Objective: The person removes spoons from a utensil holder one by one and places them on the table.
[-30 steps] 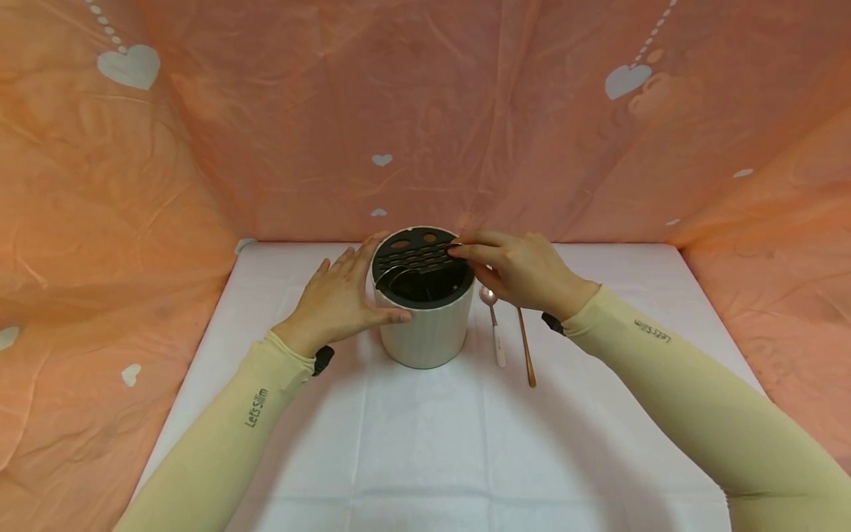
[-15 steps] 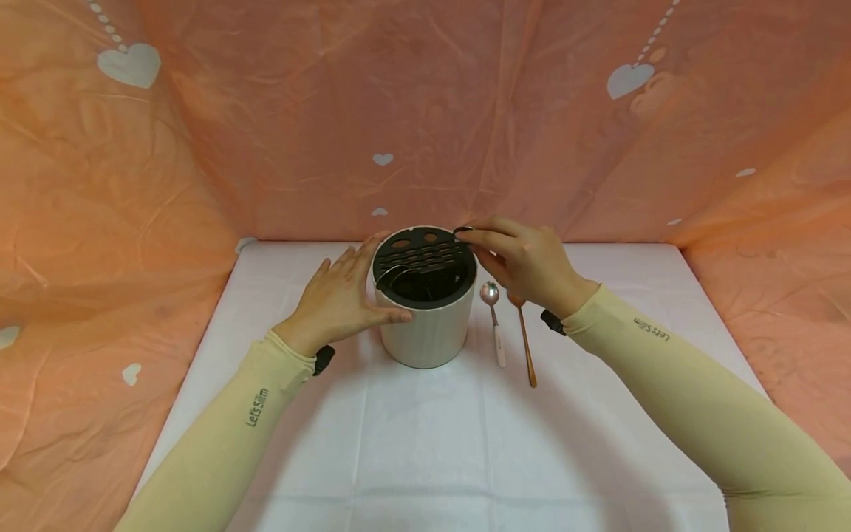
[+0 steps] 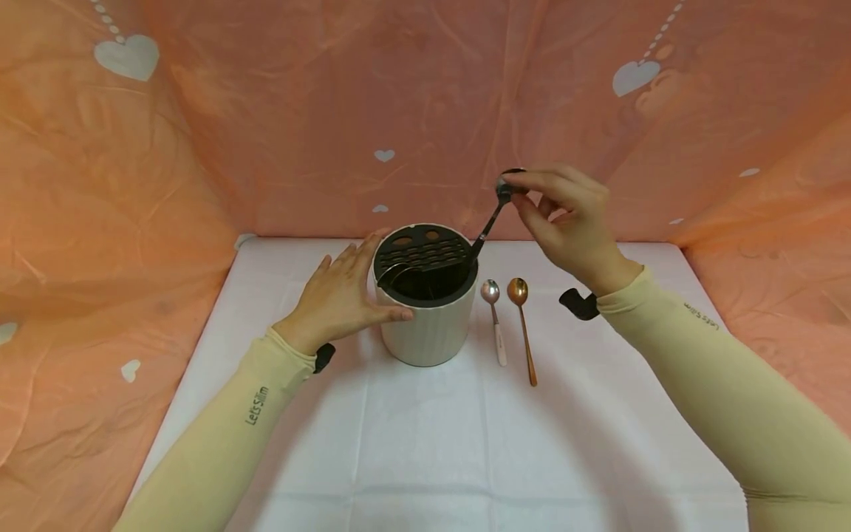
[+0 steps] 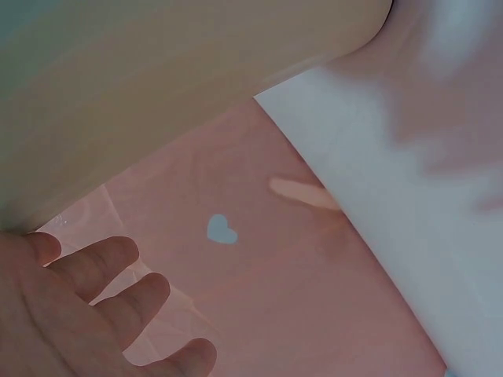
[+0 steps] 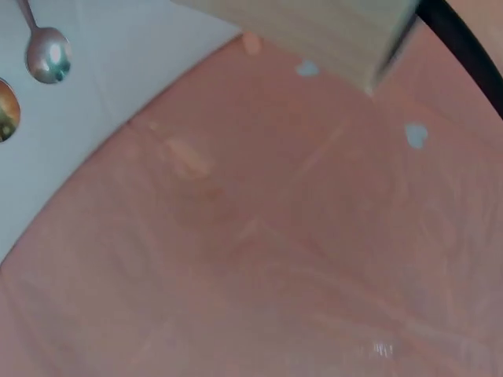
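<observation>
A cream, ribbed utensil holder (image 3: 428,340) stands upright on the table, its black slotted lid (image 3: 414,238) on top. Around its left side rests my left hand (image 3: 335,299), fingers spread along the back and thumb across the front. My right hand (image 3: 572,218), raised at the right, pinches a black-handled spoon (image 3: 490,222) by its bowl. That spoon leans, bowl up, its handle end inside the holder's right rim. The right wrist view catches the black handle (image 5: 468,51) beside the holder's wall (image 5: 314,31). Straight, parted left fingers (image 4: 130,310) show in the left wrist view.
Right of the holder lie a silver spoon with a pale pink handle (image 3: 495,318) and a gold spoon (image 3: 525,325), bowls toward the back. A white cloth (image 3: 425,443) covers the table. Orange-pink sheets with hearts (image 3: 319,111) hang behind and at both sides.
My right hand has risen up and to the right from the lid, drawing the black-handled spoon partly out. The gold spoon's bowl is now uncovered. My left hand stays in place.
</observation>
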{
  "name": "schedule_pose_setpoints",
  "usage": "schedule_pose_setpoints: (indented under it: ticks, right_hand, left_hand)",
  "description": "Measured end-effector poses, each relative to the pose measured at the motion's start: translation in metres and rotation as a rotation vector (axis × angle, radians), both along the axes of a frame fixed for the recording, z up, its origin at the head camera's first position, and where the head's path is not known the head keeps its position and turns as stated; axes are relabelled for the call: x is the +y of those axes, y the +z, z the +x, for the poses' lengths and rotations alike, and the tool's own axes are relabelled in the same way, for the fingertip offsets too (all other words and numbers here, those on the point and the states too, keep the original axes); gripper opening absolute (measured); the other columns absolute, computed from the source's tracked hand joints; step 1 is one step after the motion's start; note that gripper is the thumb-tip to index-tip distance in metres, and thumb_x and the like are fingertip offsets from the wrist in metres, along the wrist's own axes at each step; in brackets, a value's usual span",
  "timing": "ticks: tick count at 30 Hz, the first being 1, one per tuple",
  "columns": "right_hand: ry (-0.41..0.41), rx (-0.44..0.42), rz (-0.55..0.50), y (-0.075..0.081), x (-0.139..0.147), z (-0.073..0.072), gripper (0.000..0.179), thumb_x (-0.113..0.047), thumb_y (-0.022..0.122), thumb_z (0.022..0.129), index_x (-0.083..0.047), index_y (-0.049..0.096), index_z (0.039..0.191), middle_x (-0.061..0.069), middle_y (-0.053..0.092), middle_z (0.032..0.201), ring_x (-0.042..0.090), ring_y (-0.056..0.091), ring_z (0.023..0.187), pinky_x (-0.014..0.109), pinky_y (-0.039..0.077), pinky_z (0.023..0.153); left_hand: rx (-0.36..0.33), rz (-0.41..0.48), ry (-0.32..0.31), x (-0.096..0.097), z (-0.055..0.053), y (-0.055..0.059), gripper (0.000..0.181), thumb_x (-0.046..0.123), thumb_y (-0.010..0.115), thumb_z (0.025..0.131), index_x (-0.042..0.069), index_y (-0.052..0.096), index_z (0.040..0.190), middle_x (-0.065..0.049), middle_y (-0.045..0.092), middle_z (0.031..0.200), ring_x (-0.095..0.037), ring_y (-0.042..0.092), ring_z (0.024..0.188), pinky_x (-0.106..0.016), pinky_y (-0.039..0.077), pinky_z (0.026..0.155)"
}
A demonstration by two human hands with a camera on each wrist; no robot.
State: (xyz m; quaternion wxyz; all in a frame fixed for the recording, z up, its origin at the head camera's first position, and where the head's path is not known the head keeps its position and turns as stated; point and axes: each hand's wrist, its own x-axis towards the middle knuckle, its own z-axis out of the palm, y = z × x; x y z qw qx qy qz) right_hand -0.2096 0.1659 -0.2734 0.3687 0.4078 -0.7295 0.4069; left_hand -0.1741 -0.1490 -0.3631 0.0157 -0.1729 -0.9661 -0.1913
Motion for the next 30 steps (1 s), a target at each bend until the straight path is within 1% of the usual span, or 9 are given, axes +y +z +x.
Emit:
schedule_pose_setpoints:
  ticks: [4,8,10,13,16,19,22,25,30]
  right_hand:
    - [-0.023,-0.034,-0.118,0.020,0.009,0.005,0.024,0.021,0.067,0.081,0.008,0.075,0.099,0.017,0.070,0.095,0.005,0.050,0.056,0.014,0.037,0.051]
    - [-0.043,-0.114,-0.234,0.033,0.019,0.011,0.020,0.018,0.063,0.083,0.011,0.073,0.098,0.019,0.068,0.094,0.006,0.050,0.052,0.015,0.037,0.047]
    - [-0.070,-0.160,-0.236,0.035,0.027,0.013,0.020,0.018,0.062,0.084,0.011,0.073,0.099,0.017,0.069,0.095,0.007,0.050,0.050,0.015,0.038,0.047]
    - [-0.140,-0.239,-0.161,0.033,0.040,0.017,0.022,0.017,0.062,0.085,0.010,0.073,0.103,0.009,0.070,0.098,0.006,0.050,0.048,0.015,0.038,0.046]
    - [-0.219,-0.330,-0.052,0.022,0.056,0.017,0.026,0.016,0.062,0.086,0.007,0.074,0.107,0.001,0.068,0.098,0.005,0.047,0.045,0.015,0.035,0.043]
    - [-0.275,-0.427,0.030,0.002,0.074,0.010,0.027,0.012,0.064,0.087,0.003,0.074,0.111,-0.004,0.065,0.098,0.007,0.043,0.045,0.017,0.031,0.042]
    - [-0.290,-0.504,0.082,-0.017,0.090,0.001,0.028,0.009,0.066,0.087,0.000,0.075,0.111,-0.007,0.063,0.097,0.007,0.043,0.045,0.017,0.033,0.042]
    - [-0.290,-0.563,0.133,-0.031,0.100,-0.004,0.028,0.008,0.067,0.086,-0.002,0.076,0.110,-0.010,0.064,0.098,0.007,0.047,0.045,0.017,0.038,0.042]
    - [-0.303,-0.641,0.238,-0.052,0.112,-0.010,0.029,0.009,0.069,0.086,-0.006,0.077,0.110,-0.002,0.067,0.102,0.010,0.052,0.047,0.020,0.040,0.040]
  left_hand:
    - [0.001,0.001,0.001,0.000,0.000,0.000,0.125,0.098,0.051,0.060,0.043,-0.002,0.158,-0.005,0.026,0.162,-0.034,0.025,0.146,-0.065,0.015,0.113]
    - [0.001,0.005,0.002,0.000,0.000,-0.001,0.125,0.098,0.051,0.059,0.043,-0.002,0.158,-0.006,0.028,0.161,-0.035,0.026,0.146,-0.065,0.015,0.113]
    - [0.000,0.007,0.004,0.000,0.000,-0.001,0.125,0.098,0.051,0.059,0.043,-0.001,0.158,-0.007,0.028,0.161,-0.035,0.026,0.146,-0.065,0.015,0.113]
    - [-0.002,0.007,0.005,0.000,0.001,-0.002,0.125,0.098,0.051,0.059,0.043,-0.001,0.158,-0.007,0.028,0.161,-0.035,0.026,0.146,-0.065,0.015,0.113]
    - [-0.003,0.004,0.006,0.001,0.001,-0.002,0.125,0.098,0.051,0.059,0.043,-0.001,0.159,-0.005,0.026,0.162,-0.035,0.025,0.146,-0.065,0.015,0.113]
    - [-0.004,0.004,0.008,0.000,0.001,-0.002,0.125,0.098,0.051,0.060,0.043,-0.002,0.158,-0.003,0.025,0.162,-0.035,0.025,0.146,-0.065,0.015,0.113]
    - [-0.005,0.003,0.010,0.000,0.002,-0.002,0.124,0.098,0.052,0.060,0.044,-0.003,0.158,-0.003,0.024,0.163,-0.035,0.025,0.146,-0.065,0.015,0.113]
    - [-0.004,0.006,0.013,-0.001,0.003,-0.002,0.124,0.097,0.052,0.059,0.045,-0.002,0.158,-0.003,0.026,0.162,-0.035,0.026,0.146,-0.064,0.015,0.113]
    - [0.003,0.011,0.015,-0.001,0.003,-0.002,0.124,0.097,0.052,0.059,0.044,-0.001,0.158,-0.003,0.026,0.162,-0.035,0.026,0.146,-0.065,0.015,0.113]
